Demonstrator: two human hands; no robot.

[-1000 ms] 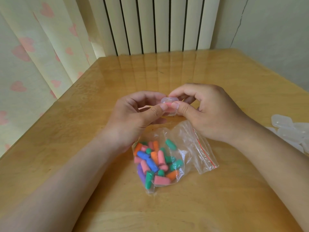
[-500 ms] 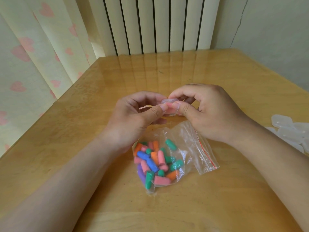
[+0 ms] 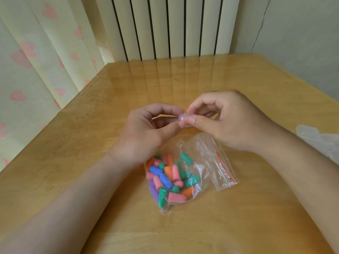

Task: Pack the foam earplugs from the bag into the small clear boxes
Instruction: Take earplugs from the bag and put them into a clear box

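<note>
A small clear box (image 3: 185, 118) with something pink inside sits between my two hands, a little above the table. My left hand (image 3: 146, 131) pinches its left side with thumb and fingertips. My right hand (image 3: 229, 121) pinches its right side, thumb in front and fingers curled over the top. Just below the hands lies a clear zip bag (image 3: 207, 158) with a red seal line, mouth to the right. Several foam earplugs (image 3: 168, 178) in pink, blue, green, orange and purple fill its left end.
The wooden table (image 3: 91, 143) runs to a curtain on the left and a slatted radiator at the back. Several more clear boxes (image 3: 311, 134) lie at the right edge, partly cut off by the frame.
Both hands hold the same box in nearly the same place. The lid looks pressed lower onto the box than one second ago. The bag has not moved.
</note>
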